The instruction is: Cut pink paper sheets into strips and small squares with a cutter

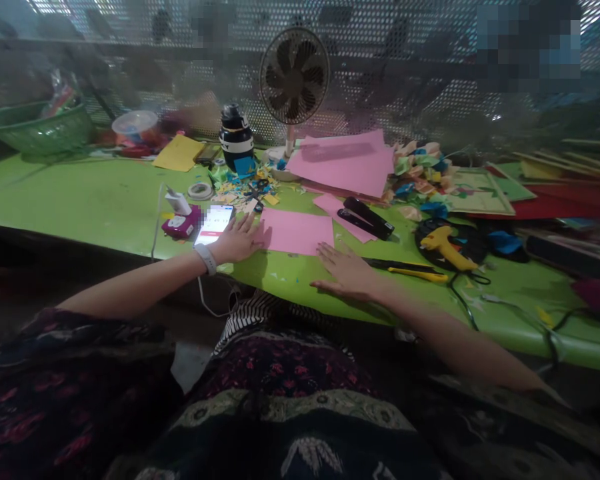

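Note:
A sheet of pink paper (296, 231) lies flat on the green table between my two hands. My left hand (239, 239) rests palm down at its left edge, fingers spread, and partly overlaps a lit phone (213, 224). At the sheet's lower right corner lies my right hand (346, 272), flat with the fingers stretched out and touching the paper's edge. Neither hand grips anything. A black stapler (366, 219) sits on a smaller pink piece (325, 200) to the right. Beyond my right hand is a yellow and black cutter knife (415, 269).
Behind the sheet are a stack of pink paper (343, 163), paper scraps, scissors (256, 190), a tape roll (200, 191), a dark bottle (236, 137) and a fan (294, 77). A yellow glue gun (445, 247) with its cord lies right. A purple power adapter (183, 223) stands left.

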Tool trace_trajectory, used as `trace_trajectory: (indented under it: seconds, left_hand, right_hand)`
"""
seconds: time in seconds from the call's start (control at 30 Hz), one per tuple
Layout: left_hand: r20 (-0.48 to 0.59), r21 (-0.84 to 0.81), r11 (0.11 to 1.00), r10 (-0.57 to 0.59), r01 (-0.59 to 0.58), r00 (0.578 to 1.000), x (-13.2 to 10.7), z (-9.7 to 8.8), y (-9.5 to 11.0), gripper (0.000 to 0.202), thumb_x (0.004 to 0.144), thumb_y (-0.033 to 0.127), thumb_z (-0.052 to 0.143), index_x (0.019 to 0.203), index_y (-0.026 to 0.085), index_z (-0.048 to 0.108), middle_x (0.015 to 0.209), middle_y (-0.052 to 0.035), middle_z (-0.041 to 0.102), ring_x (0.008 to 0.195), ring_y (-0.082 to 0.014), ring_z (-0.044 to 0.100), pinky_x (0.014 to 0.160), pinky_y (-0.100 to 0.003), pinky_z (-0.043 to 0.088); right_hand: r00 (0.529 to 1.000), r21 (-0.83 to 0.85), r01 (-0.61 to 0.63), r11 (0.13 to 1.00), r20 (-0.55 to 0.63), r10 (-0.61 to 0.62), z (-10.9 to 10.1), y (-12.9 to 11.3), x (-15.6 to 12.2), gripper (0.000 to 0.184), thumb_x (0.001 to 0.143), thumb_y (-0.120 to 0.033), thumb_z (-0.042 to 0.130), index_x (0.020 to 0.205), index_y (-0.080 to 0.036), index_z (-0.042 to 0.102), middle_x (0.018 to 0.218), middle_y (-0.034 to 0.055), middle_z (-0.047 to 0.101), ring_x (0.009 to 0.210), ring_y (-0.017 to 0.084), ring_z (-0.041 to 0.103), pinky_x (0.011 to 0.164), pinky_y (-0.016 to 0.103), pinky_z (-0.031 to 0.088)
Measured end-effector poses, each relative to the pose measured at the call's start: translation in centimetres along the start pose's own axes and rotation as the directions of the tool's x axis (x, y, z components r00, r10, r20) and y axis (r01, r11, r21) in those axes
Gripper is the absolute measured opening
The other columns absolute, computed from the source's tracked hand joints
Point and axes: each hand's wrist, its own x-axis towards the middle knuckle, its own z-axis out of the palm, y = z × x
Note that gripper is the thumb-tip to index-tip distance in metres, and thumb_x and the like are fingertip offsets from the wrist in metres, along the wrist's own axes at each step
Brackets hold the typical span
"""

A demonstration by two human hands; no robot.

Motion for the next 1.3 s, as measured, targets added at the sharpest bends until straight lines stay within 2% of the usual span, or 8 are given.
trace_trajectory:
  seconds: [0.07, 0.13, 0.23, 0.33, 0.5, 0.73, 1.03, 1.3]
  left_hand:
    - [-0.096, -0.039, 0.999, 0.025, -0.028, 0.995, 0.7, -1.0, 0.1, 0.060, 0.102, 0.042, 0.048, 0.154, 0.013, 0.051, 0.167, -0.0193, 0.042, 0.156, -0.0359, 0.036, 0.125, -0.051, 0.031]
    - [-0.119, -0.159, 0.987, 0.018, -0.037, 0.993, 1.7, -2.0, 0.7, 0.043, 0.099, 0.040, 0.051, 0.128, 0.015, 0.070, 0.139, -0.0172, 0.069, 0.132, -0.0325, 0.061, 0.110, -0.044, 0.047]
    - [0.145, -0.432, 0.901, 0.031, 0.035, 0.989, 3.4, -3.0, 2.3, 0.029, 0.094, 0.043, 0.060, 0.090, 0.017, 0.073, 0.092, -0.0106, 0.079, 0.088, -0.0235, 0.074, 0.081, -0.031, 0.055]
    - [0.379, -0.569, 0.802, 0.060, 0.181, 0.923, 4.6, -3.3, 3.4, 0.035, 0.082, 0.052, 0.075, 0.072, 0.019, 0.065, 0.073, -0.0078, 0.073, 0.070, -0.0213, 0.070, 0.067, -0.030, 0.053]
    - [0.493, -0.612, 0.748, 0.107, 0.257, 0.863, 5.2, -3.4, 3.3, 0.041, 0.069, 0.054, 0.086, 0.071, 0.021, 0.062, 0.065, -0.0039, 0.069, 0.066, -0.0201, 0.069, 0.062, -0.028, 0.049]
    - [0.514, -0.590, 0.769, 0.123, 0.246, 0.849, 5.4, -3.4, 3.1, 0.035, 0.074, 0.050, 0.083, 0.083, 0.020, 0.068, 0.068, -0.0043, 0.071, 0.069, -0.0213, 0.071, 0.066, -0.030, 0.051]
    - [0.505, -0.587, 0.771, 0.112, 0.246, 0.856, 6.3, -2.1, 2.4, 0.042, 0.069, 0.057, 0.084, 0.082, 0.020, 0.068, 0.070, -0.0054, 0.073, 0.067, -0.0207, 0.069, 0.060, -0.030, 0.050]
    - [0.539, -0.601, 0.755, 0.140, 0.262, 0.831, 6.5, -2.9, 2.7, 0.047, 0.062, 0.062, 0.087, 0.076, 0.021, 0.069, 0.065, -0.0048, 0.071, 0.066, -0.0210, 0.071, 0.063, -0.030, 0.053]
  right_hand:
    - [1.000, 0.055, 0.005, 0.998, -0.029, -0.003, -2.0, 0.2, 0.9, 0.091, 0.098, -0.075, 0.042, 0.154, -0.005, 0.051, 0.161, 0.0254, 0.048, 0.151, 0.040, 0.044, 0.126, 0.056, 0.032]
    - [0.996, 0.144, -0.042, 0.989, -0.068, 0.052, -4.2, 0.1, 2.3, 0.065, 0.100, -0.061, 0.051, 0.136, -0.009, 0.067, 0.140, 0.0235, 0.068, 0.132, 0.038, 0.063, 0.113, 0.051, 0.047]
    - [0.980, 0.367, -0.198, 0.909, 0.095, 0.175, -6.4, -0.3, 5.5, 0.034, 0.101, -0.046, 0.059, 0.098, -0.016, 0.073, 0.097, 0.0138, 0.081, 0.090, 0.027, 0.077, 0.085, 0.039, 0.058]
    - [0.901, 0.507, -0.349, 0.788, 0.413, 0.134, -6.6, -0.6, 8.9, 0.027, 0.095, -0.038, 0.071, 0.080, -0.016, 0.066, 0.078, 0.0086, 0.078, 0.072, 0.020, 0.074, 0.069, 0.029, 0.056]
    - [0.797, 0.509, -0.460, 0.727, 0.599, 0.084, -4.8, -0.1, 11.8, 0.038, 0.087, -0.049, 0.081, 0.076, -0.018, 0.062, 0.065, 0.0030, 0.071, 0.069, 0.018, 0.072, 0.062, 0.025, 0.051]
    - [0.744, 0.360, -0.422, 0.832, 0.662, 0.091, -5.6, 2.0, 11.2, 0.049, 0.082, -0.061, 0.082, 0.072, -0.017, 0.063, 0.068, 0.0017, 0.068, 0.066, 0.014, 0.062, 0.056, 0.026, 0.036]
    - [0.646, 0.092, -0.403, 0.911, 0.733, 0.212, -6.9, 6.1, 9.2, 0.063, 0.057, -0.073, 0.092, 0.072, -0.016, 0.068, 0.074, 0.0033, 0.066, 0.084, 0.024, 0.064, 0.074, 0.035, 0.047]
    - [0.661, 0.085, -0.418, 0.904, 0.711, 0.239, -8.1, 7.3, 8.1, 0.063, 0.053, -0.070, 0.095, 0.074, -0.017, 0.068, 0.075, 0.0055, 0.068, 0.088, 0.029, 0.068, 0.077, 0.039, 0.050]
